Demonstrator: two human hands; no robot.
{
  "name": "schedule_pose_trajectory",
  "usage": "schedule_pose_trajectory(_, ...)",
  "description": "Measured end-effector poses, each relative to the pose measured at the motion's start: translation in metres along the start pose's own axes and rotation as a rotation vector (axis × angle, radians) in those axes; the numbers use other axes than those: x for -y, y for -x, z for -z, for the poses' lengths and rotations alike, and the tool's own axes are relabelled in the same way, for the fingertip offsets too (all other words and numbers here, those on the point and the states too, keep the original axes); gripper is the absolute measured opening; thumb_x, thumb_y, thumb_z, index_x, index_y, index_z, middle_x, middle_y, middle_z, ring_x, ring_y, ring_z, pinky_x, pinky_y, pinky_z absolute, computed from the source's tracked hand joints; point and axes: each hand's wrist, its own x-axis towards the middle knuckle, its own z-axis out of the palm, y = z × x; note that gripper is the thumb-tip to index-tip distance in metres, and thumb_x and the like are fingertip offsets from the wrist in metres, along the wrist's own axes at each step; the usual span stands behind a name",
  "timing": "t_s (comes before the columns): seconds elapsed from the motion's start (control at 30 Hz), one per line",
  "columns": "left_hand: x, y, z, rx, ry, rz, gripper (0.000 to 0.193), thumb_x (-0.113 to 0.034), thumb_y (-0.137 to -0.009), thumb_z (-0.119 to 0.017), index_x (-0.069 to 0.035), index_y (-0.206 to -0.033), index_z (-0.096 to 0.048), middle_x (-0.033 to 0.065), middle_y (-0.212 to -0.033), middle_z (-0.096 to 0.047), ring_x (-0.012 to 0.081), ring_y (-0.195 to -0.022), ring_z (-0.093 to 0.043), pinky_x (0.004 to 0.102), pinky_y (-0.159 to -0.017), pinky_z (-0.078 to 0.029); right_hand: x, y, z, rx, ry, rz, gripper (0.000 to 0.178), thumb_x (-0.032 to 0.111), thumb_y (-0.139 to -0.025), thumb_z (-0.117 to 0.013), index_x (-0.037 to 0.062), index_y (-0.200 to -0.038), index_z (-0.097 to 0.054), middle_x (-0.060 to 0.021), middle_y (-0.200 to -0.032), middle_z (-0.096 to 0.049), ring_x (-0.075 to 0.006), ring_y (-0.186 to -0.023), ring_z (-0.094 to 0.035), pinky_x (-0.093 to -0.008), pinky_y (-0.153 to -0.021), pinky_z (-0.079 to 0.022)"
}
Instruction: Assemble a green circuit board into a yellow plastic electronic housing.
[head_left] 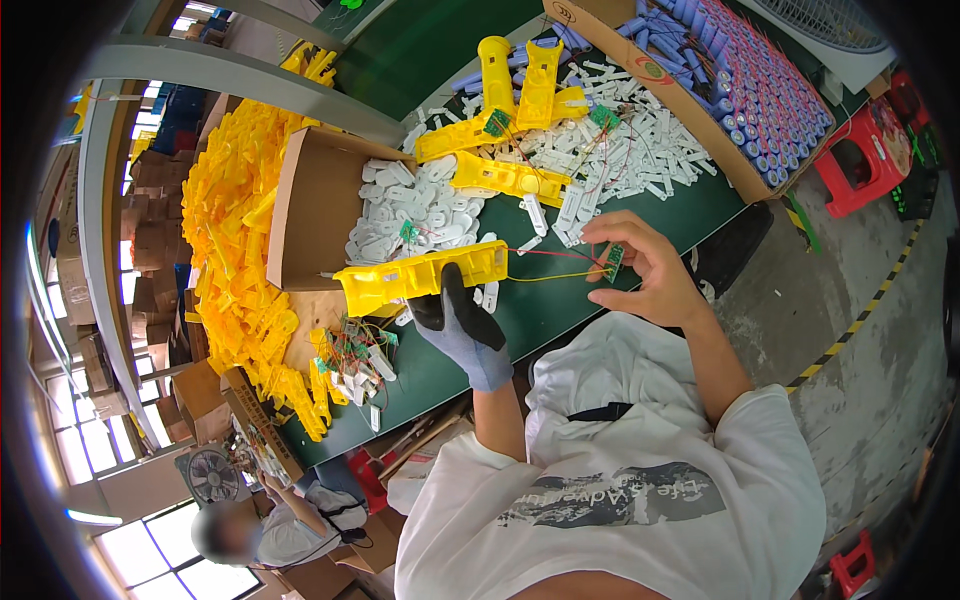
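Observation:
My left hand (462, 325), in a grey-blue glove with dark fingertips, grips a long yellow plastic shell half (425, 275), its ribbed inside partly showing. A red and a yellow wire (550, 279) run from the shell's right end to a small green circuit board (614, 261). The board sits among the curved fingers of my bare right hand (655, 270), where the exact contact is partly hidden. Beyond the hands, several more yellow shell halves (510, 178) lie on white plastic parts, some with green boards and wires.
A cardboard box (318, 205) lies beside white oval pieces. Yellow shells (235, 210) are heaped at the left, near wired boards (350, 350). A carton of purple battery cells (765, 110) stands at the back right on the green table (690, 215). Another person (290, 525) sits lower left.

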Motion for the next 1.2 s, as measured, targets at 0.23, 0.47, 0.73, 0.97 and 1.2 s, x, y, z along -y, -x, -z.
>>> schedule_pose_trajectory(0.23,-0.008,0.002,-0.002,-0.012,0.104,0.031,0.023,-0.007,-0.090,-0.060,-0.003,-0.110,-0.051,0.0080,-0.099,-0.059,0.0161,-0.088,-0.061,0.0333,-0.077,-0.054,-0.009,0.005,-0.002,-0.137,-0.254,0.026,0.059,-0.010,-0.069,-0.074,-0.0004,-0.122,-0.051,-0.0144,-0.118,-0.055,-0.0194,-0.098,-0.061,-0.0335,-0.088,-0.052)
schedule_pose_trajectory(0.47,0.008,0.006,-0.002,0.036,0.100,0.166,0.028,-0.013,-0.093,-0.056,-0.007,-0.120,-0.049,0.0092,-0.107,-0.059,0.0219,-0.095,-0.063,0.0386,-0.079,-0.055,-0.021,0.008,-0.013,-0.271,-0.318,0.233,0.053,-0.008,-0.069,-0.075,-0.0052,-0.117,-0.051,-0.0210,-0.121,-0.058,-0.0283,-0.106,-0.063,-0.0396,-0.094,-0.048)
schedule_pose_trajectory(0.73,0.011,0.004,-0.007,0.061,0.237,0.377,0.028,-0.014,-0.091,-0.061,-0.007,-0.116,-0.051,0.0062,-0.102,-0.059,0.0180,-0.092,-0.062,0.0345,-0.075,-0.055,-0.029,0.014,-0.013,-0.154,-0.364,0.293,0.050,-0.007,-0.069,-0.072,-0.0064,-0.115,-0.052,-0.0259,-0.123,-0.056,-0.0324,-0.108,-0.061,-0.0429,-0.095,-0.049)
schedule_pose_trajectory(0.97,0.015,-0.008,-0.006,0.169,0.216,0.434,0.029,-0.014,-0.092,-0.057,-0.006,-0.119,-0.050,0.0084,-0.105,-0.059,0.0219,-0.096,-0.062,0.0376,-0.080,-0.055,-0.029,0.020,-0.010,-0.101,-0.388,0.329,0.050,-0.011,-0.068,-0.069,-0.0043,-0.113,-0.050,-0.0291,-0.127,-0.052,-0.0368,-0.114,-0.058,-0.0515,-0.098,-0.046)
schedule_pose_trajectory(1.2,0.010,0.004,-0.016,0.206,0.181,0.530,0.026,-0.014,-0.092,-0.058,-0.006,-0.115,-0.051,0.0068,-0.102,-0.060,0.0216,-0.094,-0.063,0.0369,-0.080,-0.054,-0.027,0.022,-0.021,-0.144,-0.317,0.387,0.046,-0.002,-0.073,-0.070,0.0045,-0.111,-0.045,-0.0280,-0.132,-0.048,-0.0380,-0.111,-0.059,-0.0484,-0.092,-0.051)
